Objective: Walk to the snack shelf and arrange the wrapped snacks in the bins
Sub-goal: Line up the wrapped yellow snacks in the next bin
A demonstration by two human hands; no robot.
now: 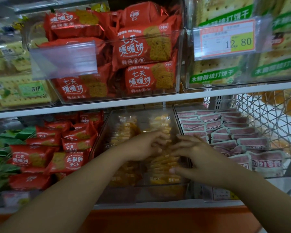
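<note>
A clear plastic bin [158, 192] on the lower shelf holds rows of yellow-orange wrapped snacks [160, 167] standing on edge. Both my hands are inside it. My left hand [144, 146] lies over the snacks near the bin's middle, its fingers bent onto the packs. My right hand [191, 157] is beside it on the right row, with spread fingers touching the pack tops and the thumb low against the front packs. Motion blur hides whether either hand grips a pack.
Left of this bin are red snack packs [57, 153] and green packs [0, 148]. To the right is a bin of pink-white packs [233, 135], then a wire basket [267, 115]. The upper shelf [141, 100] carries a bin of red packs [133, 52] and a price tag [225, 37].
</note>
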